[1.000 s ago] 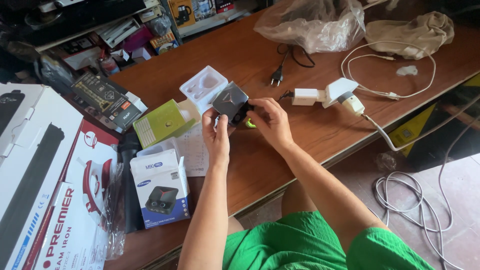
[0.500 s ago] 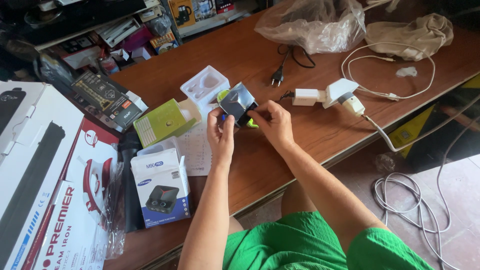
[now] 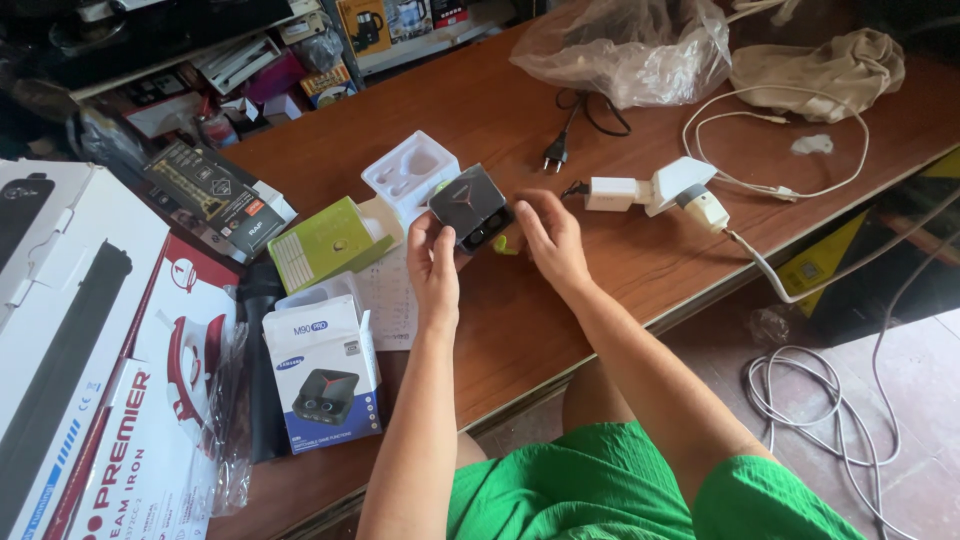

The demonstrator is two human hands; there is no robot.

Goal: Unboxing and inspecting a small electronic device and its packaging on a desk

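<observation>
**Two hands on a small black case**

Two hands meet over the middle of the desk (image 3: 640, 270), and everything else lies around them. Far left are large white cartons (image 3: 70, 330), one showing a steam iron. Next to them a small blue-and-white box (image 3: 325, 375) stands near the desk's front edge, and behind it lies a green box (image 3: 325, 240) with a folded paper sheet (image 3: 390, 295) beside it. A white moulded tray (image 3: 410, 175) sits just behind the hands.

The left hand (image 3: 435, 265) has its fingers closed on the left side of the black case (image 3: 470, 208), thumb on the near face, holding it clear of the desk and tilted. The case looks to have its lid raised, with a dark recess facing the person. Its long axis runs roughly left to right, between the two hands. The right hand (image 3: 550, 235) is just to the right of the case, fingers loosely curled and partly open; whether the fingertips touch the case's right edge I cannot tell. The left hand clearly has the firmer hold.

Further right lie a black plug lead (image 3: 565, 135), a white adapter (image 3: 665, 190) with its cord, a clear plastic bag (image 3: 630, 50) and a beige cloth (image 3: 820, 65).
</observation>
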